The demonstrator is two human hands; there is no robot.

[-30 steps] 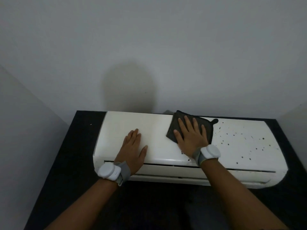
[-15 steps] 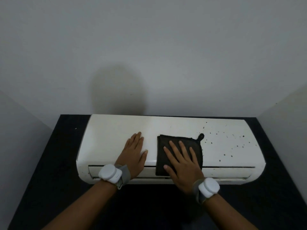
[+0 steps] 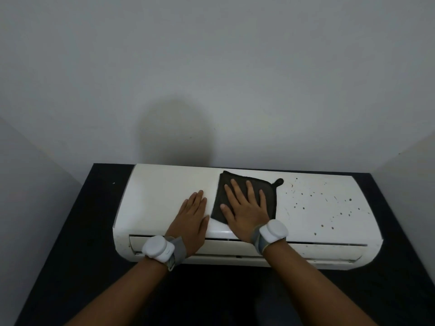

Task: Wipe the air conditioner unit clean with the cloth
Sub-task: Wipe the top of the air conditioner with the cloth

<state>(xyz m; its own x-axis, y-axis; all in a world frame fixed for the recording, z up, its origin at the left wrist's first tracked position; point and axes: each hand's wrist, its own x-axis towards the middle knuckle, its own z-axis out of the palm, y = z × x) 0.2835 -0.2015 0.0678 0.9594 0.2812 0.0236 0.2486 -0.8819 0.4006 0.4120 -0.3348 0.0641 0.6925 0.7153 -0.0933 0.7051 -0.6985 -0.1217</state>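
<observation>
A white air conditioner unit [image 3: 160,196] lies on a black surface. Its right part [image 3: 329,208] is speckled with dark spots; its left part looks clean. A dark square cloth [image 3: 270,191] with a small hanging loop lies on the unit's middle. My right hand [image 3: 244,208] presses flat on the cloth, fingers spread, pinning it to the casing. To the left of the cloth, my left hand [image 3: 193,220] rests flat on the bare casing, fingers together. Both wrists wear white bands.
The black surface [image 3: 77,231] extends around the unit to both sides and in front. A grey wall rises directly behind the unit, and pale walls close in at the left and right edges.
My right hand slid the cloth down to the unit's front edge and has now pushed it back up toward the rear edge. My left hand has stayed put on the casing.
</observation>
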